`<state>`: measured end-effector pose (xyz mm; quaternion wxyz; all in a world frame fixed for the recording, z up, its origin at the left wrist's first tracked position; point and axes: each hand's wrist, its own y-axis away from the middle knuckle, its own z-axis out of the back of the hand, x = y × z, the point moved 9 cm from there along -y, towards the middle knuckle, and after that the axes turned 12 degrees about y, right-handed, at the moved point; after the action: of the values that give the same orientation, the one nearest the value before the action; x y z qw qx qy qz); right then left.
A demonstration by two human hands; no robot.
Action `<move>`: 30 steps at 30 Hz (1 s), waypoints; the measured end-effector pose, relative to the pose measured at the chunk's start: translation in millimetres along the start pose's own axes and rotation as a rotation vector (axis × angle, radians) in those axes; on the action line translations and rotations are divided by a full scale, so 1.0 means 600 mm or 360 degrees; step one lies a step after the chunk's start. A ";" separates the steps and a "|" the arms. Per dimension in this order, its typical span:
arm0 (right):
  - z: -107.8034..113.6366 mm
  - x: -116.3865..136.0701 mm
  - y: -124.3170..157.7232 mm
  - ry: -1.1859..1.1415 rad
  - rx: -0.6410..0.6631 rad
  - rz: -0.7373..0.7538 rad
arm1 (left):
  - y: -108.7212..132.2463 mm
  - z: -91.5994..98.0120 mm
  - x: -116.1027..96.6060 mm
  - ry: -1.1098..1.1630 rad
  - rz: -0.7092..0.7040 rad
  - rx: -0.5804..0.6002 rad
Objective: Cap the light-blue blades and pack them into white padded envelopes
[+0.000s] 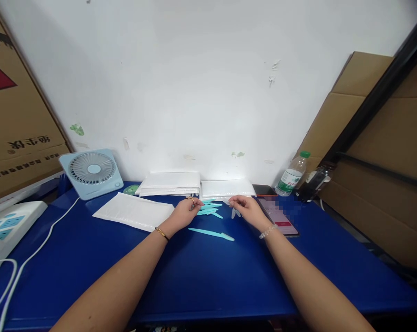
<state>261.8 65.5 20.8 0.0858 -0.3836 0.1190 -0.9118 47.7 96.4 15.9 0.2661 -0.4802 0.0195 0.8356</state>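
A small heap of teal plastic sticks [210,208] lies on the blue table [201,276] between my hands. My left hand [186,213] rests at the heap's left edge, its fingers curled onto the sticks. My right hand [246,208] is just right of the heap, fingers pinched on a small clear plastic piece [235,213]. One long teal stick [211,234] with a pale tip lies alone nearer to me.
White padded envelopes: two stacks [170,183] [227,187] against the wall, one [134,211] flat at left. A pale blue fan [91,172] with white cable stands at back left. A phone [279,216], a water bottle [292,174] and cardboard boxes [378,152] are at right.
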 end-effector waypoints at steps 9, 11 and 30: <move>-0.010 0.019 0.003 -0.0048 0.0046 0.0045 | 0.003 -0.001 -0.011 -0.0030 0.0003 0.0009; -0.017 0.024 0.004 -0.0033 0.0082 0.0037 | 0.003 -0.006 -0.009 0.0001 0.0000 0.0025; -0.017 0.022 0.016 0.0924 0.0338 0.0478 | 0.014 -0.015 -0.033 -0.0577 -0.0187 0.0155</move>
<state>245.9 54.3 20.5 0.2210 -0.0751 0.0979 -0.9674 58.8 78.3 25.1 0.3364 -0.3088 -0.0164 0.8895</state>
